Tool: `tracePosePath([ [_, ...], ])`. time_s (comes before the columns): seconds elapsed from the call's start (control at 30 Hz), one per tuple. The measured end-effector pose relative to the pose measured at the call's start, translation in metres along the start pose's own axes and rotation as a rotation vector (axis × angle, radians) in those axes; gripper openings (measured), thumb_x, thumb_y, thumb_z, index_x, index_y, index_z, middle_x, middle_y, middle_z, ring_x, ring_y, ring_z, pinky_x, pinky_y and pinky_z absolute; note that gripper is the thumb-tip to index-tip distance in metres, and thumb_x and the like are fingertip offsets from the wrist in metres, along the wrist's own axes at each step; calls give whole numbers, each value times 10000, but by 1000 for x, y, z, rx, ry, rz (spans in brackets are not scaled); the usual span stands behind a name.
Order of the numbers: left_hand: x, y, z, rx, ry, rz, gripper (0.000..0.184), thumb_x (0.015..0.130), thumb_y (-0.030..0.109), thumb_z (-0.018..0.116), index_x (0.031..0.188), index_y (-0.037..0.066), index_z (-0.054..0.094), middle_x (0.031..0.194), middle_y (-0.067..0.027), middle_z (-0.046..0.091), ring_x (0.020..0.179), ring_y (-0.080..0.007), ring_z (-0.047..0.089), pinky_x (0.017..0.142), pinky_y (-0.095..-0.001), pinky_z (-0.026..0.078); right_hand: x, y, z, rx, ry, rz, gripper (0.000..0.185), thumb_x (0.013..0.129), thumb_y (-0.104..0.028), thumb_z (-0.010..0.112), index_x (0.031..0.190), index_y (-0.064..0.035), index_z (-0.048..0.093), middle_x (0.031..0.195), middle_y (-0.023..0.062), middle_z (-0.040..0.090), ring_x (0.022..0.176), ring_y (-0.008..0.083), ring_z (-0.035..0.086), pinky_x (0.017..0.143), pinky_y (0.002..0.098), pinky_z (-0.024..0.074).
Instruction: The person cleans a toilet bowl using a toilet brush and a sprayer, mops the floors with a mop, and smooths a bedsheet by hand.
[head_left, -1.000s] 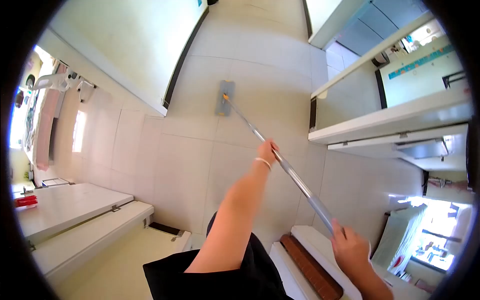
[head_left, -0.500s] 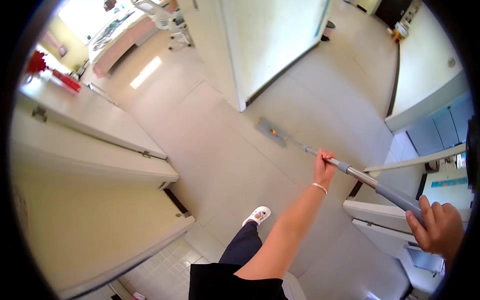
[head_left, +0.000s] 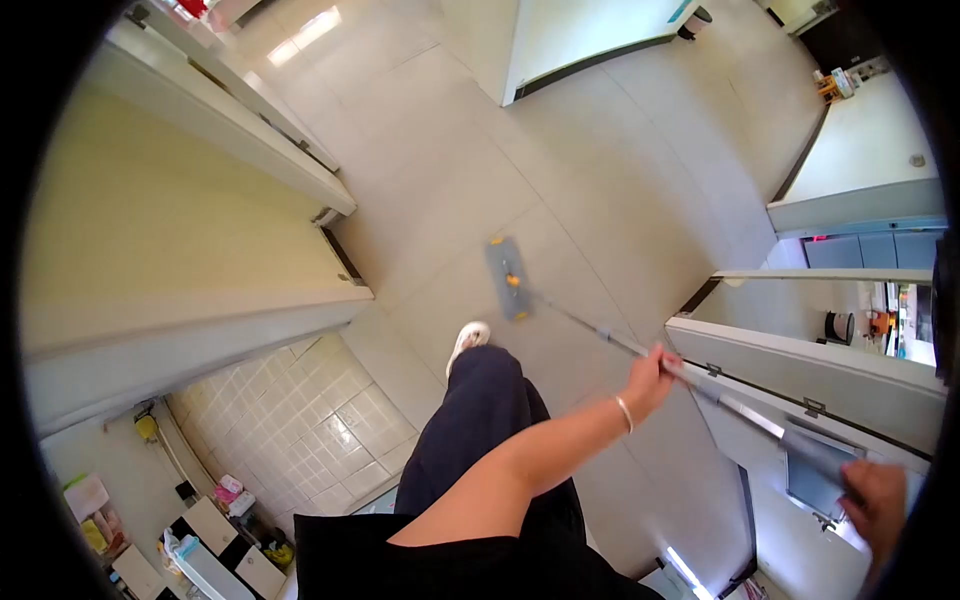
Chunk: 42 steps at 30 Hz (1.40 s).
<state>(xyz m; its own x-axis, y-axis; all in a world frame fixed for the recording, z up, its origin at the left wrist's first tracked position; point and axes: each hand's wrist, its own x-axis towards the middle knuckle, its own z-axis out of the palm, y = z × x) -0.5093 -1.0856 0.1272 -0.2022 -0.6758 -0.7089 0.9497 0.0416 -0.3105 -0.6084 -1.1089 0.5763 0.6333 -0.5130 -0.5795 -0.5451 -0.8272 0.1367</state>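
A flat mop with a grey rectangular head (head_left: 507, 280) and orange clips lies on the tiled floor, just ahead of a white shoe (head_left: 469, 341). Its metal pole slants down to the right. My left hand (head_left: 652, 376), a white band at its wrist, is wrapped round the middle of the pole. Near the pole's grey upper end, my right hand (head_left: 874, 497) grips the handle at the right edge; it is slightly blurred.
An open door (head_left: 200, 220) stands at the left, with a tiled room (head_left: 320, 430) below it. A wall corner (head_left: 510, 80) juts in at the top. Door frames (head_left: 800, 380) line the right. A bin (head_left: 694, 22) is at the upper right.
The view has turned and moved on over the floor. The mop head now lies nearer the shoe and points more up and down in view. Both hands have kept hold of the pole.
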Motion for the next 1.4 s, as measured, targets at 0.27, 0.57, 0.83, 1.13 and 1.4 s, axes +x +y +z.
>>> tracePosePath([
  [0.27, 49, 65, -136, 1583, 251, -13, 91, 810, 184, 500, 824, 106, 544, 725, -64, 563, 723, -196, 579, 563, -398, 456, -31, -96, 163, 668, -246, 469, 434, 775, -228, 605, 1158, -36, 532, 1034, 201, 589, 961, 328, 563, 844, 358, 432],
  [0.57, 153, 331, -87, 2309, 222, 360, 131, 823, 114, 433, 777, 21, 513, 604, -98, 549, 570, -217, 595, 444, -369, 457, 180, -173, 144, 1040, -51, 397, 467, 778, -176, 590, 1201, -9, 481, 598, 78, 495, 518, 129, 424, 496, 305, 368],
  [0.83, 207, 603, 120, 2848, 232, 356, 120, 800, 188, 548, 775, 72, 528, 581, -70, 553, 549, -184, 587, 422, -295, 412, 457, -203, 26, 1310, -53, 475, 563, 596, -70, 671, 1132, 8, 516, 912, 158, 599, 736, 281, 592, 643, 339, 458],
  [1.13, 96, 529, 220, 1112, 623, 262, 238, 830, 95, 483, 903, -42, 303, 699, -175, 513, 492, -285, 566, 404, -365, 476, 392, -186, -49, 715, -244, 475, 439, 840, -272, 524, 1191, -14, 470, 965, 221, 574, 812, 347, 580, 685, 378, 464],
  [1.4, 172, 668, 364, 902, 435, 286, 111, 823, 89, 419, 787, -9, 383, 567, -104, 443, 473, -204, 488, 360, -337, 379, 566, -142, -144, 525, -230, 326, 398, 830, -235, 535, 1157, -11, 498, 1005, 243, 556, 871, 372, 560, 708, 393, 458],
])
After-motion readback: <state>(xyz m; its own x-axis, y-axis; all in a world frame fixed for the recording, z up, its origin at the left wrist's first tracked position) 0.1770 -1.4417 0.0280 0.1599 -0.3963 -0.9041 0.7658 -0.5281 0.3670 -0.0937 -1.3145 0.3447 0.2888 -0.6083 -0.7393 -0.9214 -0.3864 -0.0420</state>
